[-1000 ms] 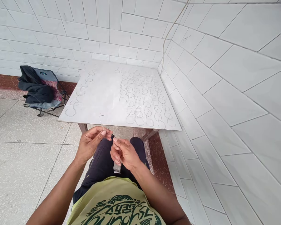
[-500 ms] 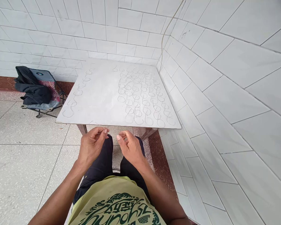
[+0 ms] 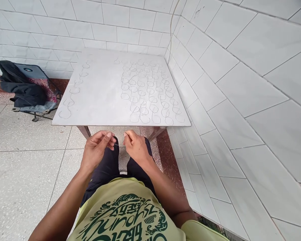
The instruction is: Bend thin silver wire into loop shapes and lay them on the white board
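In front of the table's near edge, my left hand [image 3: 97, 145] pinches a thin wire [image 3: 116, 144] between thumb and fingers. A short curved stretch of it shows in the gap between the hands. My right hand [image 3: 135, 144] is closed, thumb against curled forefinger, at the other side of that gap. The wire seems to run to its fingertips, though its end there is too fine to make out. Beyond both hands, many thin curved wire pieces [image 3: 154, 99] lie in rows on the right side of the white tabletop [image 3: 97, 97]. A looser column of similar wire pieces [image 3: 65, 113] lies along its left edge.
White tiled walls [image 3: 215, 110] meet behind and to the right of the table, with a pale cable [image 3: 171, 31] hanging in the corner. At the left, a folding chair [image 3: 43, 83] holds dark cloth [image 3: 27, 90]. My legs reach under the table's front edge.
My right hand has closed from loosely spread fingers into a pinch and come closer to my left. The camera view has shifted, so the table sits slightly higher and further left.
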A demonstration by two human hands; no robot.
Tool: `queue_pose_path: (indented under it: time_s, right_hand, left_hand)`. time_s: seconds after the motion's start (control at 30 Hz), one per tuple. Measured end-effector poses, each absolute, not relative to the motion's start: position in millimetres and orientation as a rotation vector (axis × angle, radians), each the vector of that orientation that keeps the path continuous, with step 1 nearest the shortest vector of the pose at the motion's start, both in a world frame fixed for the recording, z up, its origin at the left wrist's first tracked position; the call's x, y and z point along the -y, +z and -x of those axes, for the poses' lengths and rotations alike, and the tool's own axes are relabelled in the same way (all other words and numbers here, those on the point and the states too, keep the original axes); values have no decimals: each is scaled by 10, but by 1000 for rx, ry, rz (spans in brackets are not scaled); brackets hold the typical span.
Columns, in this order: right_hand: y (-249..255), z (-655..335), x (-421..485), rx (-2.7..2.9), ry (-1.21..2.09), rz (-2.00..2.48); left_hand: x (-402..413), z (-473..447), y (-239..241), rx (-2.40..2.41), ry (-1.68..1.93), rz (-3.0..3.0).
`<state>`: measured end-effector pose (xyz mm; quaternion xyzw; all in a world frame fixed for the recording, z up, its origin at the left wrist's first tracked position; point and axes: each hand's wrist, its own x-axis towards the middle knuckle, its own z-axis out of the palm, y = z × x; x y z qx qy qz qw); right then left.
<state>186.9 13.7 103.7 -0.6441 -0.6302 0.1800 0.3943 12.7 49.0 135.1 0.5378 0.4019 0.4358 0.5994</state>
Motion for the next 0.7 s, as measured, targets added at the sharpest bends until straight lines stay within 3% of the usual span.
queue_pose_path:
  time_s: [0.2,0.43,0.7]
  right_hand:
    - [1094,-1793,-174,1536,421,1684]
    - [1123,-1761,-200,1384,593,1564]
    - [1068,-1717,-194,1341,710,1432]
  left_hand:
    - [-414,-130,1309,-788,1072,-1162]
    - [-411,-72,1338,-785,917,-1106]
    - [-486,19,1335,-800,981,-1065]
